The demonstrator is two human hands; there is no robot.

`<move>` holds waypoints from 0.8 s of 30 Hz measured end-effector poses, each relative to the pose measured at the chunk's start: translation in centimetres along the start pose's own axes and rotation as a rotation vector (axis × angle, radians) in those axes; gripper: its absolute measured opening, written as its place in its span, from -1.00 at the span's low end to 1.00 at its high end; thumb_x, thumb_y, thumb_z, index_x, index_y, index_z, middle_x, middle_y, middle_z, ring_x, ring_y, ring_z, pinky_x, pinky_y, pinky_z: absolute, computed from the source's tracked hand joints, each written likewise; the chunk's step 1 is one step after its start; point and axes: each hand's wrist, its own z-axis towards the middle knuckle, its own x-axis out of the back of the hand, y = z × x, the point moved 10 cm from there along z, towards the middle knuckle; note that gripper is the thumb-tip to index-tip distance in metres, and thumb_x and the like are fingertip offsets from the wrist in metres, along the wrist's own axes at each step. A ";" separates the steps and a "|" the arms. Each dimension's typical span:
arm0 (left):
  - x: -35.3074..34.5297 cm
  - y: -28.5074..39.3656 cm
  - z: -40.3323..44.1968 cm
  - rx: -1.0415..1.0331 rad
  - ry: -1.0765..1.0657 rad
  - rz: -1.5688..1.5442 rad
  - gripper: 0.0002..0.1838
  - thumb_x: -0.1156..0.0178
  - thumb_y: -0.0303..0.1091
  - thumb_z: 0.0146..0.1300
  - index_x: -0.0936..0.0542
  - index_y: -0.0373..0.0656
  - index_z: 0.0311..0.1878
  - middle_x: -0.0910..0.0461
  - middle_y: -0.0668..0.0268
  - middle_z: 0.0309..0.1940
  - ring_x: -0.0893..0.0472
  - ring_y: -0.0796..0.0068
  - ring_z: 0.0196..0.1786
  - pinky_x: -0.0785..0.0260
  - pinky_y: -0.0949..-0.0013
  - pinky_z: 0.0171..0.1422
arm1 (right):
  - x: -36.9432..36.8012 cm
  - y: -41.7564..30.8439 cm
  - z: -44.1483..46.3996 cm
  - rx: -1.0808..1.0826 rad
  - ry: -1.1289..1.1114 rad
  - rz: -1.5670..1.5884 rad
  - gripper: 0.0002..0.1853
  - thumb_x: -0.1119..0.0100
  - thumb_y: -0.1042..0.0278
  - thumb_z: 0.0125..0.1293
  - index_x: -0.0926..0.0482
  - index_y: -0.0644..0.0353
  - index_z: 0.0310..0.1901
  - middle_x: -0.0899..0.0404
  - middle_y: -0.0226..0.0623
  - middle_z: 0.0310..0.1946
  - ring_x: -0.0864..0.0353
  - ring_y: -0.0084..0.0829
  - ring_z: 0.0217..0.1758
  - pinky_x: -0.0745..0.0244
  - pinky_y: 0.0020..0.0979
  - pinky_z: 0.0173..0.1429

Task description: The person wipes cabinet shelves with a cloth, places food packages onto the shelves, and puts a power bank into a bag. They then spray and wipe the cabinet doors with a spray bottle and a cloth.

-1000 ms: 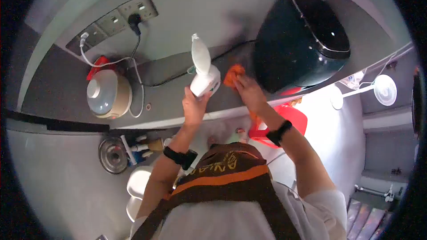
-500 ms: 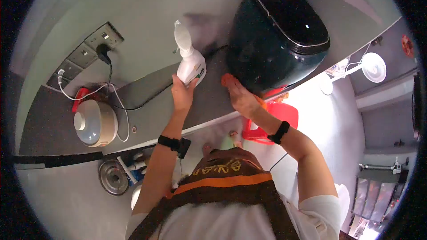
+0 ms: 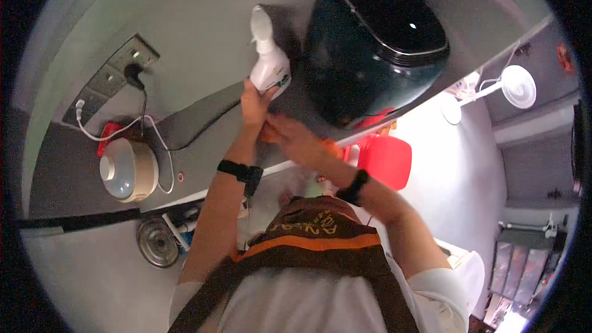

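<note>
The left hand [image 3: 253, 108] grips the bottle [image 3: 269, 69]; the right hand [image 3: 300, 142], motion-blurred, is over the orange cloth [image 3: 267, 134] near the left wrist; I cannot tell whether its fingers close on it.

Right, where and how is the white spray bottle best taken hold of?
The spray bottle is probably best gripped around its lower body, from the person's side: the body is broad and rounded below a narrow neck, and the left hand holds it low there.
</note>
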 end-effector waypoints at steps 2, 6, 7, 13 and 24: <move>0.2 -0.9 0.9 -0.004 -0.019 0.010 -0.41 -0.40 -0.22 0.06 -0.31 -0.28 0.02 -0.62 0.00 -0.21 -0.65 0.13 -0.12 -0.48 0.18 -0.14 | -1.7 -0.3 -1.0 -0.009 -0.034 -0.092 -0.53 -0.03 0.36 0.13 -0.44 0.29 0.12 -0.35 -0.07 0.23 -0.38 -0.09 0.23 -0.26 -0.15 0.33; -0.5 -2.1 0.9 0.108 -0.151 -0.122 -0.40 -0.38 -0.28 0.09 -0.31 -0.26 0.12 -0.60 0.07 -0.09 -0.61 0.33 -0.08 -0.45 0.28 -0.01 | 0.8 4.3 -9.3 -0.142 -0.164 0.184 -0.56 0.02 0.42 0.19 -0.44 0.20 0.15 -0.34 -0.20 0.26 -0.30 -0.15 0.31 -0.20 -0.16 0.36; -0.9 -2.3 1.0 0.102 -0.153 -0.132 -0.40 -0.38 -0.28 0.09 -0.31 -0.26 0.12 -0.60 0.07 -0.09 -0.61 0.33 -0.08 -0.45 0.28 -0.01 | 2.7 6.8 -11.8 -0.139 -0.106 0.159 -0.58 0.00 0.43 0.17 -0.47 0.19 0.12 -0.38 -0.20 0.23 -0.33 -0.15 0.28 -0.23 -0.15 0.33; -0.2 -2.3 1.3 0.079 -0.120 -0.069 -0.42 -0.38 -0.28 0.08 -0.31 -0.34 0.04 -0.60 -0.02 -0.16 -0.62 0.19 -0.07 -0.44 0.20 -0.04 | 10.8 17.2 -19.5 -0.258 -0.027 0.031 -0.66 -0.04 0.40 0.17 -0.54 0.23 0.00 -0.48 -0.21 0.10 -0.41 -0.14 0.20 -0.35 -0.14 0.19; 8.1 1.9 -3.3 -0.070 -0.010 -0.278 0.08 -0.42 -0.25 0.01 0.13 -0.22 0.44 0.01 0.02 0.42 -0.17 0.04 0.40 -0.09 0.07 0.42 | 45.1 7.4 -8.9 -0.274 0.912 -0.209 -0.70 0.27 0.59 0.32 -0.56 0.33 -0.17 -0.60 -0.17 -0.18 -0.59 -0.22 -0.07 -0.41 -0.23 0.13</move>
